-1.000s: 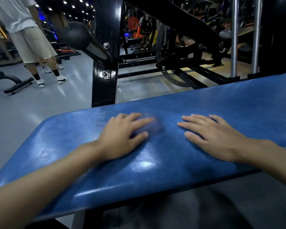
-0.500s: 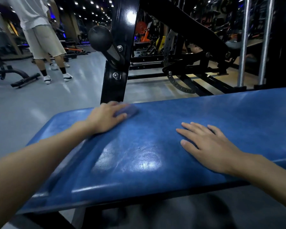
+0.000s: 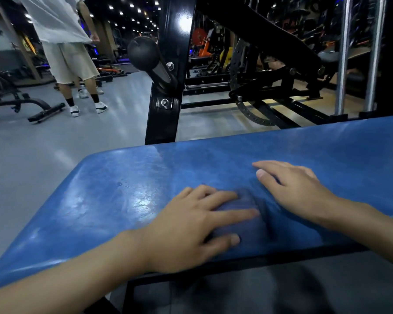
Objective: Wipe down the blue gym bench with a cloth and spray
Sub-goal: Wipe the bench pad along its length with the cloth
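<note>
glossy blue tabletop (image 3: 123,200) in dim gym, grey floor (image 3: 55,150), black upright (image 3: 168,91) behind. left grip (image 3: 191,230) flat, fingers spread, pressing cloth (image 3: 241,213) near front edge. right grip (image 3: 297,189) flat beside it, holding nothing.

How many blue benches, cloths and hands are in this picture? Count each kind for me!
Blue benches: 1, the blue bench.
Cloths: 1, the cloth lying on the bench.
Hands: 2, the left hand pressing on the cloth, the right hand flat on the bench.
Total: 4.
</note>
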